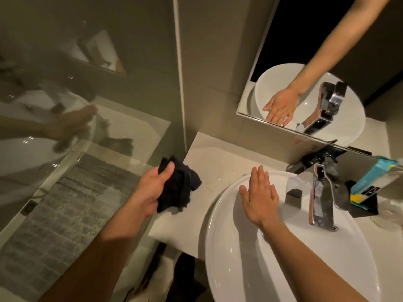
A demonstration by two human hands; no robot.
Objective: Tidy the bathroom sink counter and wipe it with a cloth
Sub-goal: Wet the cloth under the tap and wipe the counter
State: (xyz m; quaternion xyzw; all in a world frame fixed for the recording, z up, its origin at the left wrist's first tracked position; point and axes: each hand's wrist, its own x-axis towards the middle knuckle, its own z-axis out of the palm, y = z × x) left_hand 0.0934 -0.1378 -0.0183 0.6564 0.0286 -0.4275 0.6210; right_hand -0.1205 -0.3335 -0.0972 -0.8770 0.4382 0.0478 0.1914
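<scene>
Dark bunched cloth (181, 185) above pale counter (216, 158)

This is looking like a bathroom, most likely in a home or hotel. A white round vessel basin (229, 247) is sitting on a pale stone counter (209, 162), a chrome mixer tap (322, 192) is rising at the basin's far edge, a wall mirror (305, 62) is reflecting both, and a glass shower partition (87, 105) is standing at the counter's left edge.

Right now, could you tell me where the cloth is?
The dark cloth is bunched in the left hand, over the counter just left of the sink.
</scene>
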